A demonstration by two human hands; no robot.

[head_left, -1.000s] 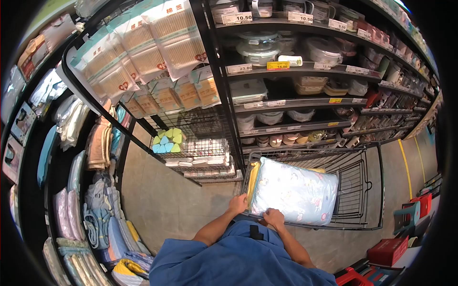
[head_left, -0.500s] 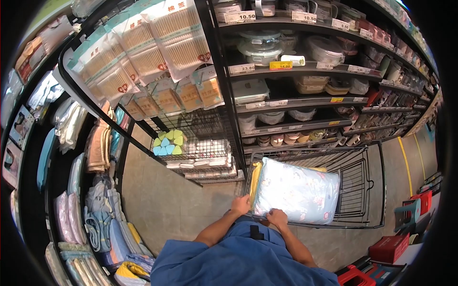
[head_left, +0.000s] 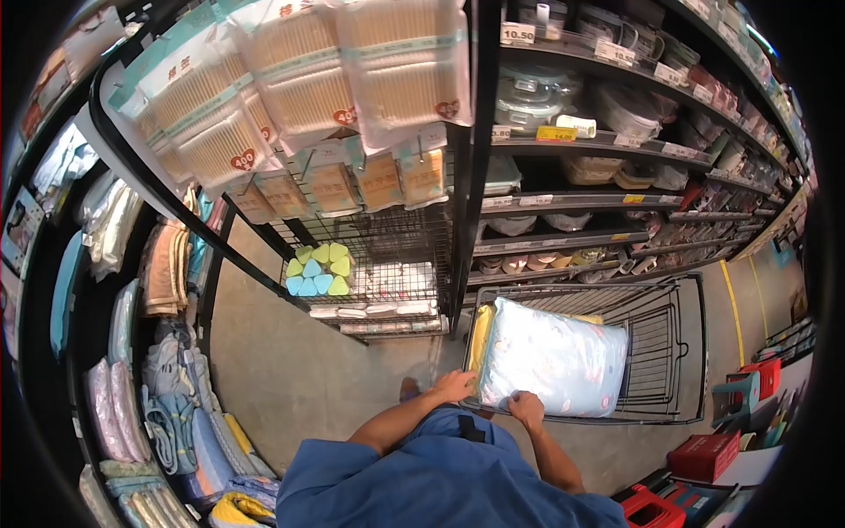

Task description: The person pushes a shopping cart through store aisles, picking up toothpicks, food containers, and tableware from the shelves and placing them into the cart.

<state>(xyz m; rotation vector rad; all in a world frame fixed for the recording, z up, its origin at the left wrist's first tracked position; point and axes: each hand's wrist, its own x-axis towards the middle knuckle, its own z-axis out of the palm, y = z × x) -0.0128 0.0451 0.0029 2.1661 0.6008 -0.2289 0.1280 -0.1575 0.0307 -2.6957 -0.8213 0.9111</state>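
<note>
A black wire shopping cart (head_left: 664, 343) stands in front of me, turned to the right. In it lies a pale blue patterned pillow in clear wrap (head_left: 559, 356), over something yellow (head_left: 481, 339) that shows along its left side. My left hand (head_left: 455, 385) is closed at the cart's near left corner, beside the yellow item. Close to the pillow's lower left edge, my right hand (head_left: 526, 407) is curled with its fingers closed on the near rim. The rim itself is mostly hidden under both hands.
A rack of cotton swab packs (head_left: 299, 79) rises ahead, with a wire basket of green and blue pieces (head_left: 319, 269). Shelves of containers (head_left: 546, 146) line the right. Folded textiles (head_left: 172, 422) fill the left shelves. A red box (head_left: 704, 456) sits at lower right.
The swab rack looks nearer and larger, and the container shelves have shifted right in view. Both hands remain at the cart's near end. A foot now shows beside my left forearm.
</note>
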